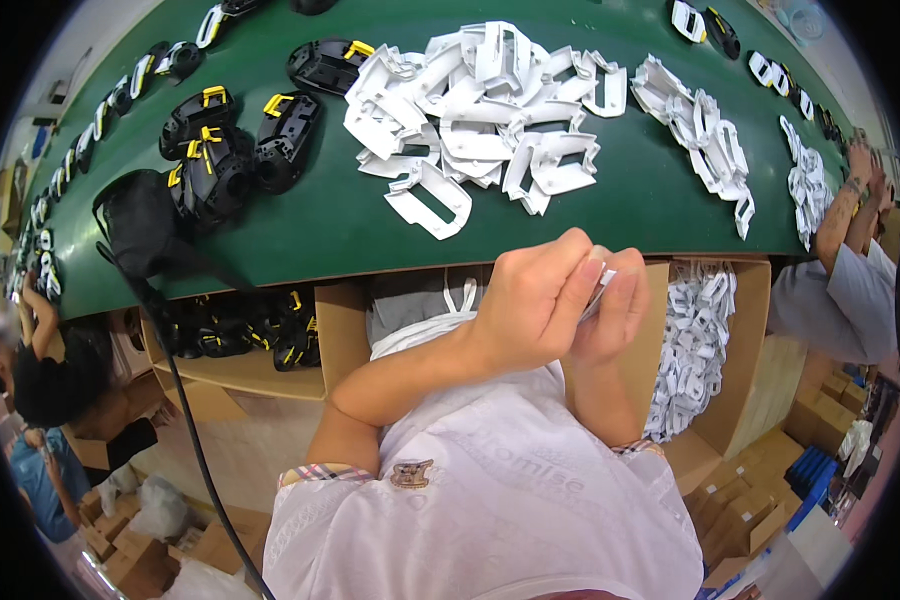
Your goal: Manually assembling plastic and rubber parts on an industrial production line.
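My left hand point(532, 298) and my right hand point(615, 312) meet in front of my chest, just off the near edge of the green table. Both are closed, fingertips pinched together around a small white plastic part point(604, 280). Only a sliver of that part shows; the fingers cover the rest, so its shape is unclear. Beyond my hands lies a heap of white plastic frames point(470, 110), each with a long oval opening. A single white frame point(430, 200) rests at the heap's near edge.
Black housings with yellow clips point(210, 165) sit at the left beside a black pouch point(140, 215) with a cable. More white frames point(705, 140) lie to the right. Below the table edge are a box of black parts point(240, 375) and a carton of white frames point(695, 340). People work at both sides.
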A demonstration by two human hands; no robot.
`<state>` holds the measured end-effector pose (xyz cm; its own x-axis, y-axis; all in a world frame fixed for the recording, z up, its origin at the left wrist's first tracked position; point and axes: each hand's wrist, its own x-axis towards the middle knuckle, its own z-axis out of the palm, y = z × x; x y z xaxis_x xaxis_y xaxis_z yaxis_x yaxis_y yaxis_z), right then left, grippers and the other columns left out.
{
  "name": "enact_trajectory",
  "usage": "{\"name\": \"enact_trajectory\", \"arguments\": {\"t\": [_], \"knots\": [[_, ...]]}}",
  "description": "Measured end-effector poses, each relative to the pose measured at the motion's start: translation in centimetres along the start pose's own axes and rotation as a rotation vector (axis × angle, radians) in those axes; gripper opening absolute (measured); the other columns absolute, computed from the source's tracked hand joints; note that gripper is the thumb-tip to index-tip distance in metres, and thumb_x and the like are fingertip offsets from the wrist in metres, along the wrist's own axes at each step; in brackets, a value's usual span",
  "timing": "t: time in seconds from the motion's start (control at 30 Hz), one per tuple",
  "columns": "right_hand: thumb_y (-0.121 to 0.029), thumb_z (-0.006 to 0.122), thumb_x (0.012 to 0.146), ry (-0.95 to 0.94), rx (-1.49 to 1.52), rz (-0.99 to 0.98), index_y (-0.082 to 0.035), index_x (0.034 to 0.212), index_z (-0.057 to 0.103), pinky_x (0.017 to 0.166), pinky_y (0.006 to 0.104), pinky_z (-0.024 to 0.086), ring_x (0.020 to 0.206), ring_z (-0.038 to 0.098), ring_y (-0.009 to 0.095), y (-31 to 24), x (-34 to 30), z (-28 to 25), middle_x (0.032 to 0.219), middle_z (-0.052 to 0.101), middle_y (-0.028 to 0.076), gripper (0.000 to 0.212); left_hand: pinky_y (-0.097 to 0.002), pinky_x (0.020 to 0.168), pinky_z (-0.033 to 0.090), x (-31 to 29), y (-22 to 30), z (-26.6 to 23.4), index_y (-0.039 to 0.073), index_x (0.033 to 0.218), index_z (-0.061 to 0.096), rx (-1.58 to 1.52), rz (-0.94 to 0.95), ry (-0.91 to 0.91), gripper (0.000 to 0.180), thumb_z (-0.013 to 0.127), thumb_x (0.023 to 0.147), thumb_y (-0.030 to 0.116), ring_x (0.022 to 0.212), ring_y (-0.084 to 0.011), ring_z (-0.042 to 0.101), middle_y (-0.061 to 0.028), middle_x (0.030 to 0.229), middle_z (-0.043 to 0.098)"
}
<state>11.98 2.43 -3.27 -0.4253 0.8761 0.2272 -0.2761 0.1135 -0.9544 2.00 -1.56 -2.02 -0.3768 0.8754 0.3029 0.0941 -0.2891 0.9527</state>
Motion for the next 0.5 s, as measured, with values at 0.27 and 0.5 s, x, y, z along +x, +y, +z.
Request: {"name": "enact_trajectory", "arguments": {"t": [0.27, 0.5], "knots": [[-0.019, 0.036, 0.098, 0.069, -0.103, 0.101, -0.006, 0.075, 0.038, 0.051, 0.0227, 0.027, 0.06, 0.032, 0.006, 1.9, -0.3, -0.4, 0.064, 0.037, -0.001, 0.027, -0.0315, 0.042, 0.038, 0.4, -2.8, -0.3, -0.003, 0.075, 0.053, 0.197, 0.363, -0.009, 0.007, 0.05, 0.081, -0.001, 0.046, -0.0238, 0.047, -0.0103, 0.06, 0.046], [-0.023, 0.04, 0.096, 0.092, 0.226, 0.208, -0.007, 0.073, 0.039, 0.049, 0.0217, 0.027, 0.057, 0.034, 0.006, 1.4, 0.6, 0.8, 0.064, 0.038, -0.001, 0.029, -0.0282, 0.046, 0.04, 1.0, -1.0, -1.6, -0.003, 0.08, 0.053, -0.083, -0.124, -0.068, 0.015, 0.047, 0.089, 0.007, 0.05, -0.0148, 0.05, -0.0089, 0.065, 0.053]]}}
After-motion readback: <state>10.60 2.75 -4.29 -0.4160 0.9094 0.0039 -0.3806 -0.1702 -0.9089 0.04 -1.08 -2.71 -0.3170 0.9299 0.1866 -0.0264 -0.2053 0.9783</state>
